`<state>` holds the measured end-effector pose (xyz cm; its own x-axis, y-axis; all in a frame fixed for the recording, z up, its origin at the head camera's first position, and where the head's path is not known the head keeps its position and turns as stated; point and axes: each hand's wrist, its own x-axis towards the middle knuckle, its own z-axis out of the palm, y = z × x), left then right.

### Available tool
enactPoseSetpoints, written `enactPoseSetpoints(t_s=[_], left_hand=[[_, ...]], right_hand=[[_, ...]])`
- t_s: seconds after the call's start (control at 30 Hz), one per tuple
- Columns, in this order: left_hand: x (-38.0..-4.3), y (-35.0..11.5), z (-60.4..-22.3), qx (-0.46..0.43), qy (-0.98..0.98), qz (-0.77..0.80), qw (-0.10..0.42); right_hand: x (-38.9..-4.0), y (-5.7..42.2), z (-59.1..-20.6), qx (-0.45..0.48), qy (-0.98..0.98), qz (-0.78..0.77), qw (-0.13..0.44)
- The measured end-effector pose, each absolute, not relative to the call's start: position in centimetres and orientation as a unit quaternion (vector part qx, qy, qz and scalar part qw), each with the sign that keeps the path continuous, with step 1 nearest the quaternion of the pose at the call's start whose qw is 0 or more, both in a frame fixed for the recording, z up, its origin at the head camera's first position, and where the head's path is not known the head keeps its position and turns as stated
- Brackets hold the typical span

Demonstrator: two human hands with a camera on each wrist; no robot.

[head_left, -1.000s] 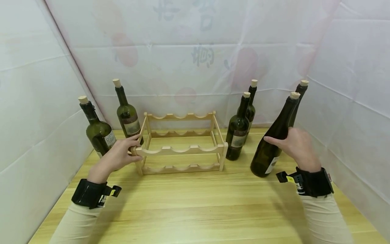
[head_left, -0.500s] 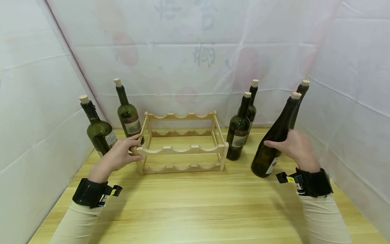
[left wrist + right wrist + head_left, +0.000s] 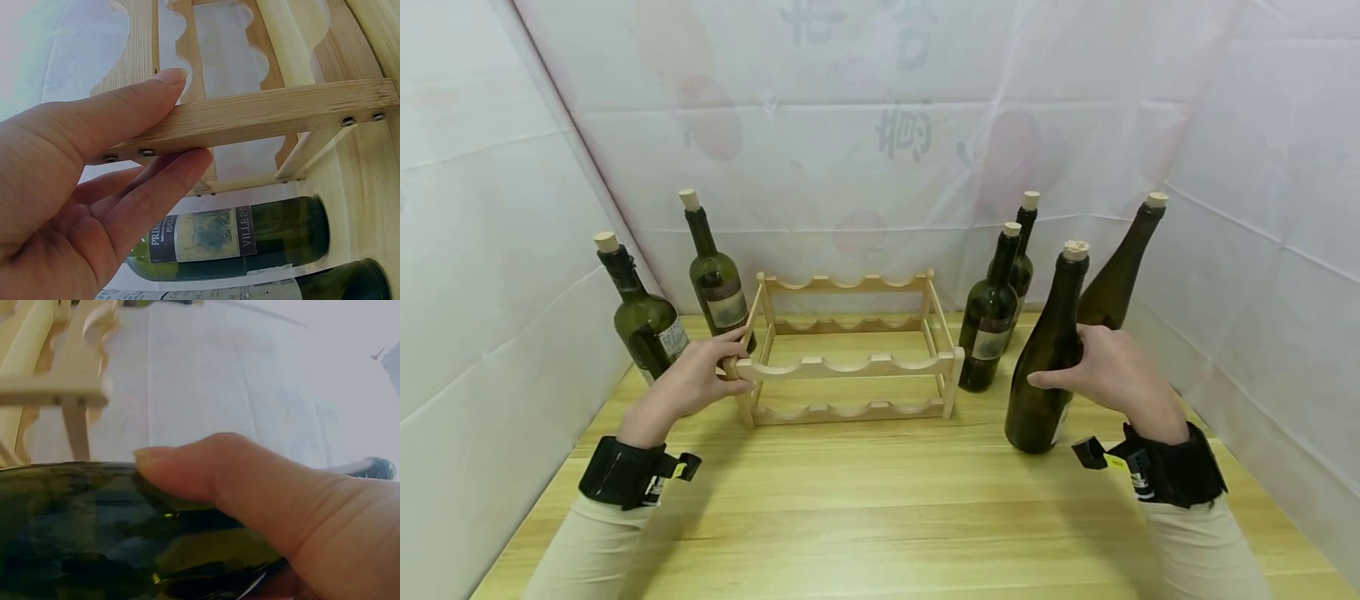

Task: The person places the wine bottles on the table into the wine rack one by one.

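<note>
A wooden wine rack [image 3: 842, 369] with scalloped rails stands mid-table, no bottle lying in it. My left hand [image 3: 691, 379] grips its front left corner; in the left wrist view, the thumb [image 3: 134, 112] lies over the wooden bar [image 3: 269, 119] and the fingers come from below. On the right, my right hand [image 3: 1108, 371] holds a dark green corked wine bottle [image 3: 1045, 358] round its body, slightly tilted, the neck leaning right. The right wrist view shows the thumb [image 3: 187, 469] along the glass [image 3: 94, 531]; the other fingers are mostly hidden behind it.
Two corked bottles stand left of the rack, a front one [image 3: 643, 321] and a rear one [image 3: 717, 279]. Two more [image 3: 988, 321] stand close at its right side. Another bottle [image 3: 1116, 275] is behind my right hand. White cloth walls [image 3: 850, 167] enclose the table.
My right hand has brought its bottle left and toward me, and the bottle has become more upright. The bottle behind it shows more. My left hand stays on the rack.
</note>
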<state>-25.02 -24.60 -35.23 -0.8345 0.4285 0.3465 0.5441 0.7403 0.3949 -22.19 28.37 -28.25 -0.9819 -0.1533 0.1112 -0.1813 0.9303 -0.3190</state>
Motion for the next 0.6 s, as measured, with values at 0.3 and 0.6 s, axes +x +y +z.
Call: enactPoseSetpoints(t_s=[0.3,0.6], left_hand=[[-25.0,-24.5,-35.0,-0.262,-0.926,-0.246,0.111],[-25.0,-24.6,-35.1,-0.261,-0.927,-0.246,0.111]], right_hand=[[-19.8,25.9,-27.9,0.158,-0.968,0.188,0.054],[-18.0,23.3,-28.4,0.262,-0.939,0.213,0.071]])
